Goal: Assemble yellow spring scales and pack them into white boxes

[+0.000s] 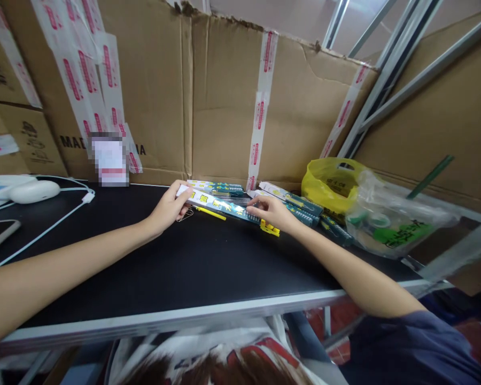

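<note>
A long, slim printed box (220, 203), white at one end and teal with yellow characters along its length, lies slanted between my hands above the black tabletop. My left hand (168, 208) grips its white end, thumb on top. At the teal end my right hand (274, 211) has its fingers bent together on the box's edge. Just under the box is a thin yellow stick-like item (211, 213), with a small wire loop near my left fingers. A yellow plastic piece (270, 229) sits below my right fingers. Similar slim boxes (228, 188) lie behind.
More slim boxes (304, 211) lie right of my right hand, beside a yellow plastic bag (328, 184) and a clear bag (393, 224) with green print. White cables (44, 235) and a white device (34, 191) are at left. Cardboard (220, 107) walls the back; a metal frame stands right.
</note>
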`<action>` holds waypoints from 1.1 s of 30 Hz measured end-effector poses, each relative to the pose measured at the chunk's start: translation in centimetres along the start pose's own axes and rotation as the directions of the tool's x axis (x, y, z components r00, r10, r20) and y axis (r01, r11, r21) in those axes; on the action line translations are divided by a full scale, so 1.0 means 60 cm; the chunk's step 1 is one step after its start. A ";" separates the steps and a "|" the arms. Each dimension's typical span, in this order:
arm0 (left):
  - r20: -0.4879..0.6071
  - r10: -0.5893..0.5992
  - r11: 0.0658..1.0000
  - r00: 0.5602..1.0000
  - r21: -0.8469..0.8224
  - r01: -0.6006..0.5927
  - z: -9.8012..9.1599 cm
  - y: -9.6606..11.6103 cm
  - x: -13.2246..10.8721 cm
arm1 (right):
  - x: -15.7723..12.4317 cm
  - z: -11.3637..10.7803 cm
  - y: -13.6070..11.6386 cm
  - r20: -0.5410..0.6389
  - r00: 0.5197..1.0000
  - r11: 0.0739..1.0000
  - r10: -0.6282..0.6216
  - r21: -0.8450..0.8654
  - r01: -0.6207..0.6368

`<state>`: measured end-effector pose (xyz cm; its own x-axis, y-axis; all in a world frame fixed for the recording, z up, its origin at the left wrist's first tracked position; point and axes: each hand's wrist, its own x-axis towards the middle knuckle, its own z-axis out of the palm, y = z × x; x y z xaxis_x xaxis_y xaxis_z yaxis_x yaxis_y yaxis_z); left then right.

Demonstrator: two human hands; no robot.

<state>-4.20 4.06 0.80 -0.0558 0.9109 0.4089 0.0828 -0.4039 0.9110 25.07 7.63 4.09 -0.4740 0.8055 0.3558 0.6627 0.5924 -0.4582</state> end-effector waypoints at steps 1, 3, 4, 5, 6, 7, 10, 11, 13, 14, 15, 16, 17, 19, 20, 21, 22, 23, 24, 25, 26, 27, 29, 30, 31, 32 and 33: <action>-0.013 0.012 1.000 1.000 -0.013 -0.012 0.001 -0.002 -0.001 | -0.001 0.000 -0.001 0.016 0.999 0.999 0.044 0.031 -0.045; -0.044 0.033 0.999 0.999 -0.032 -0.034 0.002 -0.004 -0.004 | -0.004 -0.002 -0.002 0.056 0.992 0.988 0.115 0.098 -0.120; -0.057 0.042 0.998 0.997 -0.035 -0.044 0.003 -0.004 -0.005 | -0.005 -0.004 -0.002 0.066 0.989 0.981 0.135 0.133 -0.143; -0.065 0.052 0.998 0.997 -0.035 -0.054 0.003 -0.004 -0.007 | -0.006 -0.006 -0.002 0.067 0.987 0.972 0.147 0.176 -0.157; -0.073 0.062 0.997 0.995 -0.036 -0.065 0.004 -0.003 -0.008 | -0.006 -0.007 -0.002 0.060 0.986 0.960 0.154 0.225 -0.164; -0.079 0.071 0.996 0.994 -0.038 -0.074 0.004 -0.002 -0.009 | -0.006 -0.007 -0.002 0.050 0.986 0.947 0.156 0.276 -0.164; -0.090 0.083 0.994 0.992 -0.061 -0.089 0.007 0.000 -0.010 | -0.003 -0.004 -0.001 0.058 0.985 0.905 0.163 0.390 -0.172; -0.094 0.082 0.993 0.992 -0.072 -0.089 0.008 0.000 -0.011 | -0.002 -0.002 -0.001 0.076 0.983 0.896 0.164 0.405 -0.181; -0.102 0.071 0.992 0.992 -0.095 -0.080 0.009 -0.001 -0.011 | -0.001 0.003 0.003 0.091 0.986 0.903 0.137 0.397 -0.162; -0.108 0.061 0.991 0.992 -0.111 -0.073 0.010 -0.001 -0.011 | -0.001 0.005 0.006 0.079 0.992 0.918 0.099 0.377 -0.121; -0.113 0.048 0.989 0.992 -0.132 -0.063 0.011 -0.002 -0.011 | -0.001 0.007 0.009 0.053 0.997 0.937 0.047 0.343 -0.063; -0.116 0.034 0.987 0.993 -0.153 -0.051 0.011 -0.002 -0.011 | -0.002 0.009 0.012 0.020 1.000 0.955 -0.007 0.298 0.001; -0.114 0.019 0.985 0.993 -0.171 -0.039 0.011 -0.003 -0.010 | -0.003 0.011 0.014 -0.015 0.998 0.968 -0.056 0.245 0.058; -0.102 0.000 0.985 0.995 -0.174 -0.018 0.010 -0.004 -0.009 | -0.005 0.011 0.018 -0.084 0.990 0.981 -0.114 0.146 0.125; -0.099 -0.002 0.988 0.995 -0.151 -0.013 0.009 -0.004 -0.008 | -0.005 0.011 0.018 -0.117 0.986 0.985 -0.123 0.108 0.135; -0.108 0.001 0.994 0.994 -0.110 -0.013 0.008 -0.006 -0.007 | -0.006 0.009 0.018 -0.149 0.981 0.987 -0.126 0.082 0.139; -0.128 0.007 0.999 0.992 -0.052 -0.014 0.007 -0.007 -0.007 | -0.005 0.007 0.018 -0.180 0.975 0.988 -0.131 0.064 0.144; -0.160 0.014 1.000 0.987 0.013 -0.012 0.006 -0.009 -0.006 | -0.004 0.005 0.017 -0.210 0.968 0.987 -0.140 0.048 0.153; -0.201 0.019 0.997 0.979 0.075 -0.004 0.005 -0.012 -0.004 | -0.001 0.003 0.017 -0.232 0.961 0.986 -0.152 0.031 0.164; -0.243 0.019 0.992 0.970 0.122 0.011 0.004 -0.015 -0.001 | 0.003 0.000 0.017 -0.246 0.955 0.985 -0.165 0.013 0.173; -0.282 0.014 0.988 0.959 0.151 0.030 0.002 -0.018 0.003 | 0.009 -0.002 0.017 -0.251 0.952 0.984 -0.175 -0.007 0.179; -0.310 -0.001 0.987 0.951 0.155 0.051 0.001 -0.021 0.009 | 0.018 -0.003 0.018 -0.247 0.952 0.984 -0.179 -0.027 0.178; -0.338 -0.026 0.990 0.941 0.118 0.070 -0.003 -0.026 0.027 | 0.044 -0.003 0.024 -0.222 0.960 0.986 -0.169 -0.056 0.160; -0.358 -0.038 0.993 0.933 0.092 0.075 -0.007 -0.028 0.040 | 0.061 -0.002 0.027 -0.199 0.968 0.988 -0.154 -0.065 0.143; -0.374 -0.042 0.995 0.927 0.068 0.073 -0.010 -0.029 0.056 | 0.080 0.000 0.032 -0.187 0.971 0.988 -0.147 -0.064 0.137; -0.377 -0.042 0.996 0.925 0.055 0.067 -0.015 -0.031 0.072 | 0.102 0.003 0.037 -0.171 0.975 0.988 -0.144 -0.071 0.134; -0.382 -0.048 0.994 0.923 0.069 0.080 -0.020 -0.032 0.090 | 0.125 0.007 0.042 -0.150 0.979 0.988 -0.135 -0.093 0.122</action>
<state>-5.84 9.64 1.33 -0.4352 0.8279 0.3539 0.1467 -0.3226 0.9351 22.95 15.16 5.24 -0.4666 0.7060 0.5328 0.6507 0.6820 -0.3338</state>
